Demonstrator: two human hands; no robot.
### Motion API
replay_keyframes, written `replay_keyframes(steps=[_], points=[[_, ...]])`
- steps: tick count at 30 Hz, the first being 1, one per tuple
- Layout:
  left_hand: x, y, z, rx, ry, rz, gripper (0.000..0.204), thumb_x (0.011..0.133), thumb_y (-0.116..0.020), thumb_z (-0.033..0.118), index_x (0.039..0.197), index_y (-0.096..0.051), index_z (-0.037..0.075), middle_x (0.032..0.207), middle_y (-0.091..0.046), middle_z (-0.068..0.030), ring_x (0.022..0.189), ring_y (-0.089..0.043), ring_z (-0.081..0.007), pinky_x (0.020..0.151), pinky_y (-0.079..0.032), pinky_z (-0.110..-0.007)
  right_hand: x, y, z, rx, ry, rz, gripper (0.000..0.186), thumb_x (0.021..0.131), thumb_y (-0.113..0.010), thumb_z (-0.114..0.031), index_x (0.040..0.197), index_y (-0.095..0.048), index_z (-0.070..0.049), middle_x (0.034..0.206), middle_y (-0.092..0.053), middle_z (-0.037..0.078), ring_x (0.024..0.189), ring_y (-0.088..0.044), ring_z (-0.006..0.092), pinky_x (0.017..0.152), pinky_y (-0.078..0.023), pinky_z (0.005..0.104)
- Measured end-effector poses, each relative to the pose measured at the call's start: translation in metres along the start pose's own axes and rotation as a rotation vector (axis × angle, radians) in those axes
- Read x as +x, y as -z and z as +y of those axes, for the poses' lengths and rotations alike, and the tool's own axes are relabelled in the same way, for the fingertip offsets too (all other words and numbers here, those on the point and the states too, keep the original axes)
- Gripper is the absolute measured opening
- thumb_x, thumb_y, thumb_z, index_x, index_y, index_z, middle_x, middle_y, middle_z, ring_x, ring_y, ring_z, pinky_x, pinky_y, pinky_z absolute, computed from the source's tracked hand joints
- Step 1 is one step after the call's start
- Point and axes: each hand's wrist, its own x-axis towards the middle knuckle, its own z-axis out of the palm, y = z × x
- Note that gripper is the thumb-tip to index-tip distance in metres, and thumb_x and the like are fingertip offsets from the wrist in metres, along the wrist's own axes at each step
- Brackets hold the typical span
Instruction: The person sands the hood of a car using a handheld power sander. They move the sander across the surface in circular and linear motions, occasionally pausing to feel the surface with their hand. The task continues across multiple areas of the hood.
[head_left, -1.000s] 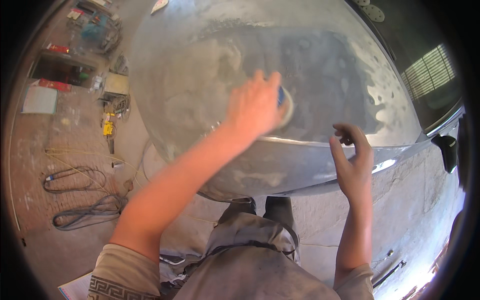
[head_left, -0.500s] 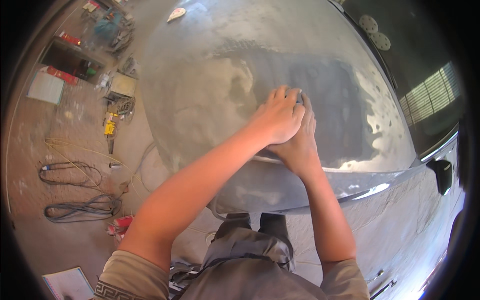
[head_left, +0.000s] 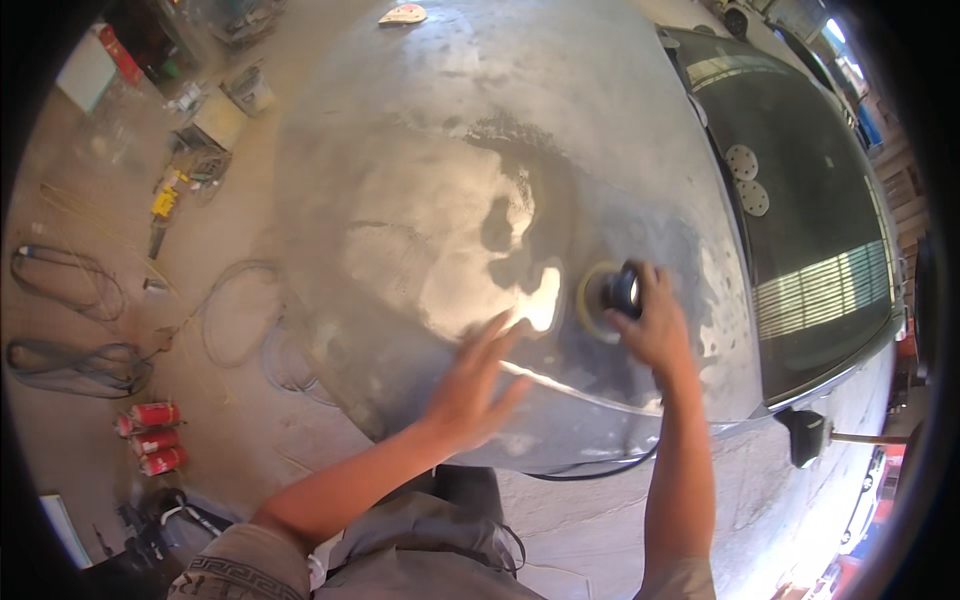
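Observation:
My right hand [head_left: 658, 325] grips a black round sander [head_left: 622, 290] from its right side. The tool's pale yellowish disc shows on the left. The sander is over the dark grey patch of a car hood [head_left: 390, 170]; whether its disc touches the panel I cannot tell. My left hand [head_left: 475, 390] is off the sander, its fingers spread over the near edge of the hood and slightly blurred by motion. The hood is matte grey with patchy, shiny worn areas. A dark hose [head_left: 595, 472] hangs along the near side, below my right hand.
Two perforated sanding discs [head_left: 742, 162] lie on the dark windshield [head_left: 820, 200]. A pale tool [head_left: 402, 15] rests at the hood's far end. The side mirror [head_left: 803, 437] juts out at right. Coiled cables [head_left: 75, 368], red cans [head_left: 155, 440] and a yellow tool [head_left: 163, 203] lie on the floor at left.
My left hand has come off my right hand and moved left toward the near edge. My right hand has shifted right, bringing the sander into sight. The view has turned and moved back.

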Motion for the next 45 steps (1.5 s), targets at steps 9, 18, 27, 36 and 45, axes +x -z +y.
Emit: replay_keyframes(steps=[9, 18, 27, 36, 45], points=[[0.035, 0.09, -0.104, 0.294, 0.0, 0.281, 0.052, 0.113, -0.058, 0.032, 0.15, -0.054, -0.003, 0.162, -0.049, -0.0261, 0.148, -0.049, -0.0466, 0.129, -0.032, -0.055, 0.039, -0.026, -0.026, -0.277, -0.13, 0.15, 0.032, 0.095, -0.075, -0.039, 0.114, -0.07, -0.015, 0.112, -0.07, 0.011, 0.1, -0.073, 0.042, 0.083, -0.057, 0.0522], [0.095, 0.104, -0.137, 0.495, 0.123, 0.246, 0.057, 0.111, -0.06, 0.033, 0.151, -0.053, -0.006, 0.166, -0.047, -0.0252, 0.159, -0.04, -0.0376, 0.134, -0.027, -0.053, 0.092, -0.059, -0.081, -0.321, 0.072, 0.136, 0.028, 0.096, -0.074, -0.04, 0.111, -0.071, -0.016, 0.112, -0.07, 0.012, 0.096, -0.074, 0.0417, 0.079, -0.058, 0.0523], [0.107, 0.091, -0.135, 0.524, 0.102, 0.264, 0.06, 0.11, -0.058, 0.035, 0.156, -0.053, -0.005, 0.166, -0.049, -0.0236, 0.159, -0.04, -0.0345, 0.133, -0.028, -0.052, 0.181, -0.036, -0.033, -0.443, -0.021, 0.326, 0.032, 0.097, -0.074, -0.045, 0.109, -0.07, -0.016, 0.111, -0.07, 0.013, 0.094, -0.074, 0.0434, 0.079, -0.058, 0.0545], [0.1, 0.105, -0.141, 0.526, 0.158, 0.248, 0.062, 0.112, -0.056, 0.036, 0.159, -0.049, -0.003, 0.169, -0.046, -0.0227, 0.161, -0.038, -0.035, 0.134, -0.025, -0.053, 0.149, -0.064, -0.093, -0.316, 0.118, 0.145, 0.029, 0.096, -0.076, -0.041, 0.11, -0.07, -0.017, 0.109, -0.069, 0.013, 0.095, -0.074, 0.0423, 0.08, -0.059, 0.0527], [0.106, 0.094, -0.134, 0.494, 0.118, 0.253, 0.06, 0.112, -0.056, 0.036, 0.158, -0.051, -0.003, 0.167, -0.048, -0.0228, 0.16, -0.039, -0.0357, 0.134, -0.026, -0.053, 0.231, -0.051, -0.059, -0.484, 0.01, 0.34, 0.031, 0.097, -0.074, -0.043, 0.112, -0.07, -0.016, 0.113, -0.07, 0.015, 0.096, -0.074, 0.044, 0.081, -0.059, 0.053]])
